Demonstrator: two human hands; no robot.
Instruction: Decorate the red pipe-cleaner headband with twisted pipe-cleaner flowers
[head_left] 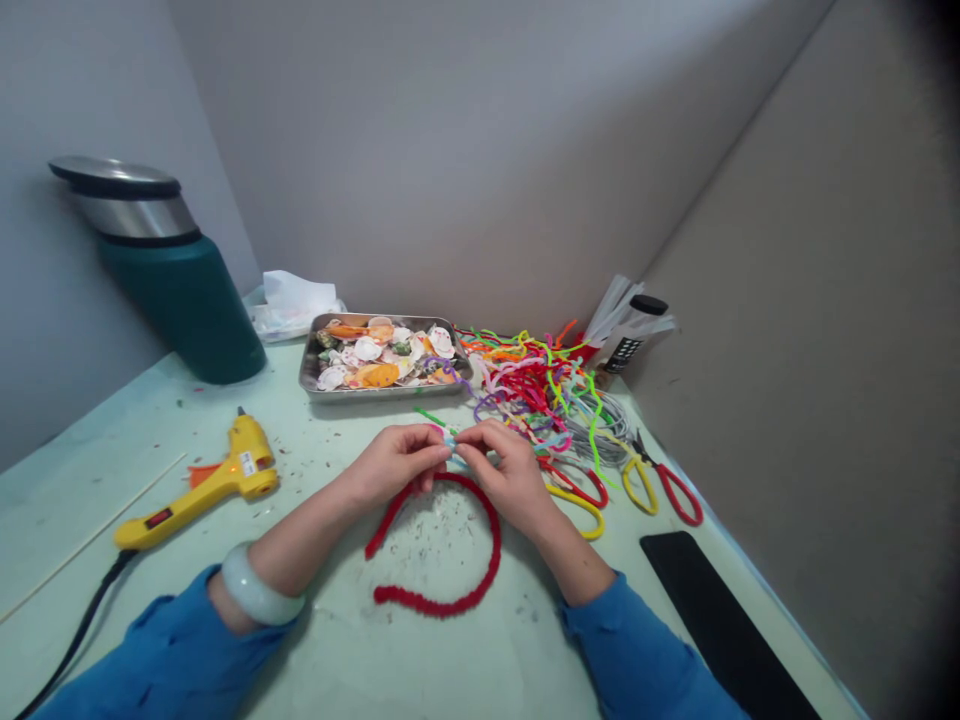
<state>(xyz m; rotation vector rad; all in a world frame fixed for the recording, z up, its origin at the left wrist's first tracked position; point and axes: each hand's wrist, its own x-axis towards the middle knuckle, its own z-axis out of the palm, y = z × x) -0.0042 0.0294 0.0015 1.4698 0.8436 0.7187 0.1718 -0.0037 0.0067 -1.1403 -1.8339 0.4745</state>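
My left hand (396,460) and my right hand (506,468) meet fingertip to fingertip over the middle of the table. Both pinch a small light-blue piece (449,441) between them, mostly covered by the fingers. Just below lies a red fuzzy headband (496,540), curved in an open loop, its upper part passing close under my hands. A green stem (429,415) and a bit of pink show right behind the fingertips.
A metal tray (382,395) of shells stands behind my hands. Right of it lie tangled pipe cleaners (532,385), scissors (679,495) and a black strip (720,620). At left are a yellow glue gun (202,495), a thin stick (97,532) and a teal bottle (184,300).
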